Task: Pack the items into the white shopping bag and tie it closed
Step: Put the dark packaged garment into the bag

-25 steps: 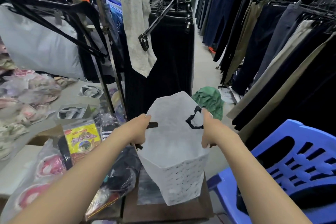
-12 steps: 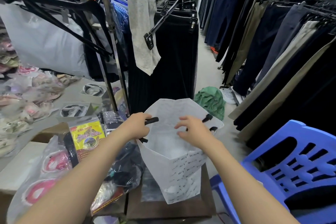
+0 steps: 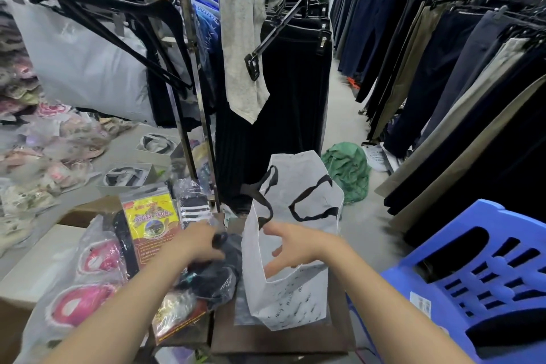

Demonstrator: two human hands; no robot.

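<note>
The white shopping bag [image 3: 295,301] with black handles stands open on a brown surface in the middle. My right hand [image 3: 292,248] reaches into its mouth with fingers spread, pressing the near wall. My left hand [image 3: 196,242] is to the left of the bag, closed around a clear-wrapped black item [image 3: 215,275]. Beside it lie a yellow and red packet [image 3: 150,219], a black and white striped packet [image 3: 193,207] and pink items in clear plastic [image 3: 85,284].
A metal clothes rack [image 3: 189,68] with hangers and black garments stands right behind the bag. A blue plastic chair [image 3: 478,281] is at the right, trousers hang along the right wall, and a green cloth [image 3: 347,168] lies on the floor.
My left hand let go of the bag's handle and moved left onto the wrapped black item. My right hand released its handle and moved into the bag's opening.
</note>
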